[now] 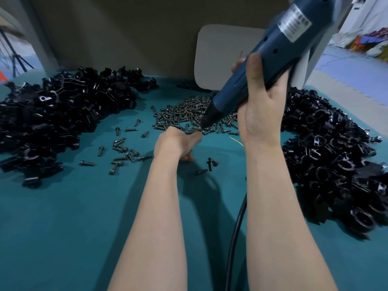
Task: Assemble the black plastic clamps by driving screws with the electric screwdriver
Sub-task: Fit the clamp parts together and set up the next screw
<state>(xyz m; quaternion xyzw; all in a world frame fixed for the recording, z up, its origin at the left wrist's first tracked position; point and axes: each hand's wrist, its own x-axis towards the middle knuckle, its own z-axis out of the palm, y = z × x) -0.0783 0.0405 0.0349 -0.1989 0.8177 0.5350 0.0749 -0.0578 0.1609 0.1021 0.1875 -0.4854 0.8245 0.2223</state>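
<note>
Electric screwdriver (pixel 262 59) tilted, gripped by right hand (pixel 262 110).

The screwdriver (pixel 262 59) in my right hand (pixel 260 114) is deep blue with a black nose. Its label (pixel 294 24) is silver-grey with rows of dark print too blurred to read. The table cloth (pixel 73 227) is plain teal. The left heap of clamps (pixel 52 122) and the right heap of clamps (pixel 336 164) are glossy black. The screws (pixel 184 114) are dark grey with a metal sheen. The cable (pixel 235 227) is black. A thin strand (pixel 236 140) looks yellowish, perhaps. The panel (pixel 218 57) is off-white and the wall (pixel 126 28) is dull brown.
</note>
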